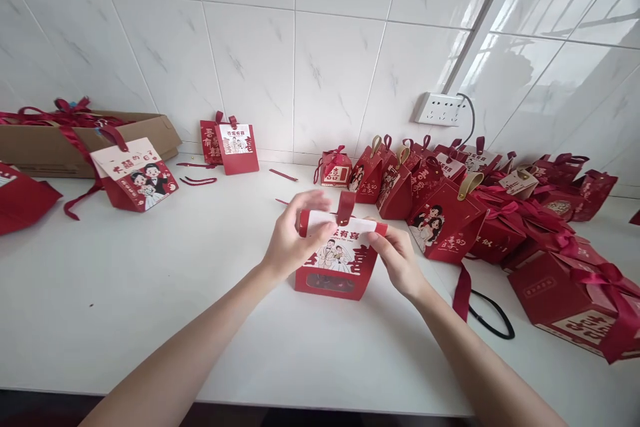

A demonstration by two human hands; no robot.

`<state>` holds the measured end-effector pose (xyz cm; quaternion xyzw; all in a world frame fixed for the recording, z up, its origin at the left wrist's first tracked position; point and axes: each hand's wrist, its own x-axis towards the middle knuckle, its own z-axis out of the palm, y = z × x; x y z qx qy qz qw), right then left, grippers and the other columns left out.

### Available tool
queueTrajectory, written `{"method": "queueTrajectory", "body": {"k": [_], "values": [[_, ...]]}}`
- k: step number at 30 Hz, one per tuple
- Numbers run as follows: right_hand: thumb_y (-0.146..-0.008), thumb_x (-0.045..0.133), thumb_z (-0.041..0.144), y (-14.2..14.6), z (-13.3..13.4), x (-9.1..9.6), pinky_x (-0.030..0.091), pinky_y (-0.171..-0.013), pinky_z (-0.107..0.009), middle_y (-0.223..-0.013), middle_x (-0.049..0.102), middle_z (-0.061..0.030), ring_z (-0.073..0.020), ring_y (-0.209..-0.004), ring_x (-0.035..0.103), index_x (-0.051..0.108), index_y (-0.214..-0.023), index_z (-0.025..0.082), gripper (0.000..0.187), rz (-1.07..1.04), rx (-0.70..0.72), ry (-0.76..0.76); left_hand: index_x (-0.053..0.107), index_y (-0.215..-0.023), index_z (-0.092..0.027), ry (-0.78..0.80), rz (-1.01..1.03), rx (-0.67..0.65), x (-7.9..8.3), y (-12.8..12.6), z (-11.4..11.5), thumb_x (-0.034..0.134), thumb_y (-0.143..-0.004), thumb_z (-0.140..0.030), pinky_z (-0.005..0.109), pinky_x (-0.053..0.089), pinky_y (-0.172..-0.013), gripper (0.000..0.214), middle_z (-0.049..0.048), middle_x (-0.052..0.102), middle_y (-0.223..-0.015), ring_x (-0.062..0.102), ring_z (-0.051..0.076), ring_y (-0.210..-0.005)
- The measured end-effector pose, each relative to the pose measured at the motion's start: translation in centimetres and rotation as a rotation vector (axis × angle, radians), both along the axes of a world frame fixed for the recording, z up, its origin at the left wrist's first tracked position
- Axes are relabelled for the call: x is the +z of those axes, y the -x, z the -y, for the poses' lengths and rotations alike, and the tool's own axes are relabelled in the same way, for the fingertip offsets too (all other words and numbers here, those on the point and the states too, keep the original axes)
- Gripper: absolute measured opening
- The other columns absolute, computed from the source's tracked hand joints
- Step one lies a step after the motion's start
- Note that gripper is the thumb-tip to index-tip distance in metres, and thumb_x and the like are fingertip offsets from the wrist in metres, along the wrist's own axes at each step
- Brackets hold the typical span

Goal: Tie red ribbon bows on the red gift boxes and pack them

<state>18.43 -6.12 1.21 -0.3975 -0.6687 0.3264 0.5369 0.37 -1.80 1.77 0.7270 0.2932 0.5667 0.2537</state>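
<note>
A red gift box (330,283) stands upright on the white table in front of me. Its white front flap shows a cartoon bride and groom with Chinese characters, and a clear window sits low on the front. A red strap loop (346,207) with a stud rises from its top edge. My left hand (300,233) is at the top left corner, thumb across the flap and fingers over the edge. With thumb in front and fingers behind, my right hand (397,257) pinches the top right corner. The box's back is hidden.
Many red gift boxes (447,220) crowd the right side, near a black cord loop (500,320). Leftward are a cardboard box (163,133) of ribbons, a tilted gift box (137,177) and another gift box (240,159). Loose red straps (283,175) lie near the tiled wall beneath a power strip (440,109).
</note>
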Motion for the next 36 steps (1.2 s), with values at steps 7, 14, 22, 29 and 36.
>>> {"method": "queueTrajectory", "body": {"k": [7, 14, 22, 29, 36], "values": [[-0.084, 0.057, 0.017, 0.6, -0.2, -0.2, 0.050, -0.081, -0.037, -0.102, 0.054, -0.0056, -0.0189, -0.095, 0.057, 0.048, -0.114, 0.026, 0.032, 0.177, -0.447, -0.590, 0.053, -0.068, -0.018, 0.144, 0.001, 0.059, 0.5, -0.9, 2.1, 0.062, -0.079, -0.033, 0.017, 0.038, -0.043, 0.021, -0.0056, 0.049, -0.051, 0.045, 0.007, -0.046], [-0.083, 0.057, 0.008, 1.1, 0.3, 0.5, 0.051, -0.073, -0.033, -0.107, 0.048, -0.0083, -0.0206, -0.099, 0.056, 0.059, -0.104, 0.024, 0.027, 0.556, -0.556, -0.905, 0.055, -0.068, -0.019, 0.117, 0.024, 0.058, 0.2, -1.3, 2.8, 0.061, -0.079, -0.032, 0.017, 0.035, -0.041, 0.018, -0.0068, 0.045, -0.048, 0.040, 0.006, -0.043], [-0.084, 0.056, 0.009, 1.4, 0.3, 0.5, 0.051, -0.064, -0.033, -0.100, 0.051, -0.0070, -0.0193, -0.092, 0.058, 0.056, -0.097, 0.023, 0.019, 0.505, -0.555, -0.884, 0.051, -0.064, -0.019, 0.126, 0.042, 0.051, 0.1, -1.4, 2.6, 0.060, -0.080, -0.034, 0.018, 0.034, -0.040, 0.024, -0.0070, 0.041, -0.047, 0.039, 0.007, -0.042], [-0.083, 0.056, 0.007, 1.7, 0.3, 0.6, 0.052, -0.065, -0.031, -0.097, 0.050, -0.0060, -0.0172, -0.090, 0.058, 0.055, -0.093, 0.022, 0.019, 0.458, -0.534, -0.854, 0.052, -0.064, -0.019, 0.184, 0.044, 0.002, 0.5, -1.1, 2.3, 0.060, -0.080, -0.034, 0.019, 0.033, -0.040, 0.023, -0.0073, 0.040, -0.045, 0.038, 0.007, -0.041], [-0.078, 0.067, 0.019, 2.8, 0.8, 1.0, 0.051, -0.067, -0.034, -0.096, 0.052, -0.0061, -0.0192, -0.089, 0.058, 0.055, -0.087, 0.022, 0.015, 0.390, -0.616, -0.798, 0.059, -0.065, -0.017, 0.160, -0.012, -0.156, 2.5, -0.6, 1.8, 0.056, -0.081, -0.031, 0.024, 0.046, -0.062, 0.022, 0.0022, 0.065, -0.075, 0.059, 0.013, -0.068]]}}
